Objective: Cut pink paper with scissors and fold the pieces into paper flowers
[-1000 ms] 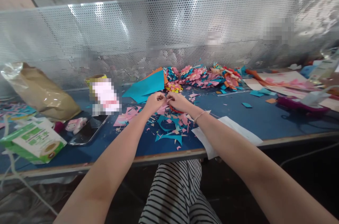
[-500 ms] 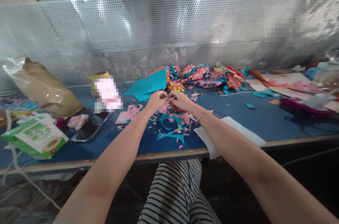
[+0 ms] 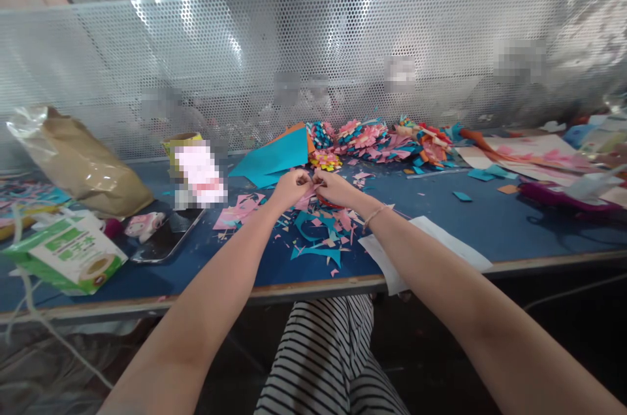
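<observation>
My left hand and my right hand meet over the middle of the table, fingers pinched together. Between the fingertips shows a small pink piece of paper, partly hidden by the fingers. Beneath and in front of the hands lie pink scraps and blue offcuts. Part of a red-orange object shows under my right hand, its kind unclear. Just behind the hands sits a blue paper sheet, with orange paper under it. Bunches of coloured paper pieces are heaped farther back.
A perforated metal screen borders the table's back. Leftward stand a brown bag, a green-white box and a dark phone. Rightward lie white paper, a purple object and small blue cut pieces.
Both hands stay almost in place, with only a slight shift of the fingers around the pink paper. The things on the table look the same.
</observation>
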Demonstrator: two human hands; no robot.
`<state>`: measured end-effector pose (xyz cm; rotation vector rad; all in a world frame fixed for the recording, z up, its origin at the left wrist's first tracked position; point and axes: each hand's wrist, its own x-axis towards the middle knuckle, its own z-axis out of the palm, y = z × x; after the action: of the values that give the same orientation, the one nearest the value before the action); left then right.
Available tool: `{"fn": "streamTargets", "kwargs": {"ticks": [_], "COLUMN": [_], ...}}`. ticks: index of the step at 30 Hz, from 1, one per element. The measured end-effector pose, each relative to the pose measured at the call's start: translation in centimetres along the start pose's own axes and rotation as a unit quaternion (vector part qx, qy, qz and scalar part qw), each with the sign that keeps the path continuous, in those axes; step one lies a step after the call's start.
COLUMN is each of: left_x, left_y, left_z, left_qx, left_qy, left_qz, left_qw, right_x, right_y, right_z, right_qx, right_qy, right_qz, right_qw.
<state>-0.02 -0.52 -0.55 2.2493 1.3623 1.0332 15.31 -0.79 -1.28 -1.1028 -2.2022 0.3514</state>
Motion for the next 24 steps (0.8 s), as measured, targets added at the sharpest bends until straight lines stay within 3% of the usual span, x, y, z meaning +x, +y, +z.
{"fn": "streamTargets", "kwargs": {"ticks": [9,24], "left_x": [-0.05,-0.17], "left_y": [-0.32,-0.03], "left_z": [0.51,0.34], "left_qx": [0.066,0.067], "left_qy": [-0.07,-0.078], "left_qz": [0.018,0.01], "left_qw": [0.995,0.995], "right_x": [0.08,0.01], "right_y": [0.65,0.54], "right_z": [0.64,0.63], "right_qx": [-0.097,-0.11], "right_qy": [-0.073,-0.084], "right_qz": [-0.01,-0.001], "right_qw": [0.993,0.99]}}
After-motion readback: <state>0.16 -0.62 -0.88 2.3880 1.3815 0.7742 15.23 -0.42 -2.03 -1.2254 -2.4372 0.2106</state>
